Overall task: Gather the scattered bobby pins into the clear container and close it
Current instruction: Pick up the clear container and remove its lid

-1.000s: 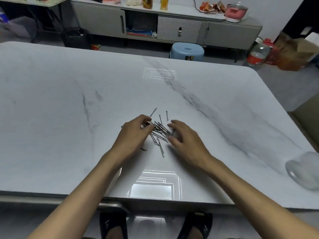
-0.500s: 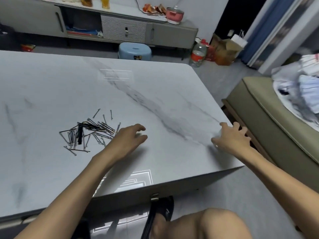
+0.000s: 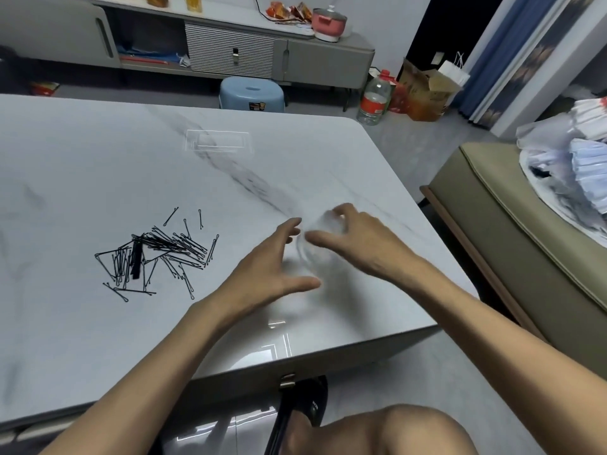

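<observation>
Closest to me, my bare knee (image 3: 404, 428) and a foot in a black sandal (image 3: 305, 405) show below the edge of the marble table (image 3: 98, 165). Above them, my left hand (image 3: 272, 267) hovers over the tabletop with its fingers straight and spread, the fingertips just beside the clear container (image 3: 323, 226); blur keeps me from telling whether they touch it. My right hand (image 3: 358, 238) grips that container from above, fingers curled over its top and thumb against its near side. The container is near the table's right edge and looks smeared. To the left, well apart from both hands, the bobby pins (image 3: 157, 254) lie in a loose black heap on the marble, a few strays around it. Beyond the table stand a blue stool (image 3: 251, 93), a plastic bottle (image 3: 374, 100) and a long grey cabinet (image 3: 328, 64).
</observation>
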A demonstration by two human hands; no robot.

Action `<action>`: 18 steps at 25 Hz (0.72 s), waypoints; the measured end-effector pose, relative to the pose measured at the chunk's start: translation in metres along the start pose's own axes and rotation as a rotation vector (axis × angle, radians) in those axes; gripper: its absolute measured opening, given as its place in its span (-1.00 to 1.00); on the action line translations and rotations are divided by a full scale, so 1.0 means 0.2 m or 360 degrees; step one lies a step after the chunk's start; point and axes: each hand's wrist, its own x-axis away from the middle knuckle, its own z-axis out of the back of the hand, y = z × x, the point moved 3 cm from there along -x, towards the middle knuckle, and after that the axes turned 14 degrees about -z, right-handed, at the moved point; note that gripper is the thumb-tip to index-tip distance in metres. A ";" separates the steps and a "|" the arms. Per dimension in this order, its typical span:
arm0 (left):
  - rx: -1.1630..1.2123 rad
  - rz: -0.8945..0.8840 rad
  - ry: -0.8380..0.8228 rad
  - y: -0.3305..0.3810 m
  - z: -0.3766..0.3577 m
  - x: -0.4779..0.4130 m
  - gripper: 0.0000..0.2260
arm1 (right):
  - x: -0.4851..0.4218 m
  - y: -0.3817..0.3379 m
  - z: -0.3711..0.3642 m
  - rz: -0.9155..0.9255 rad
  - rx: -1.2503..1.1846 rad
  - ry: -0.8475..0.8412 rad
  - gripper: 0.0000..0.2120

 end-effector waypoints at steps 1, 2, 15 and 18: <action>0.0002 -0.0014 0.0089 0.03 0.01 0.01 -0.13 | 0.04 -0.08 -0.03 0.0022 -0.0039 -0.0061 -0.20; 0.0013 -0.0018 0.0185 0.04 0.02 0.02 -0.15 | 0.06 -0.14 -0.06 0.0030 -0.0058 -0.0077 -0.24; 0.0072 0.0086 0.0103 -0.04 0.23 0.12 -0.18 | 0.10 -0.24 -0.13 0.0691 -0.0356 -0.0755 -0.24; -0.0043 0.0061 0.0100 -0.05 0.23 0.12 -0.18 | 0.07 -0.25 -0.14 0.0407 -0.0126 -0.0575 -0.08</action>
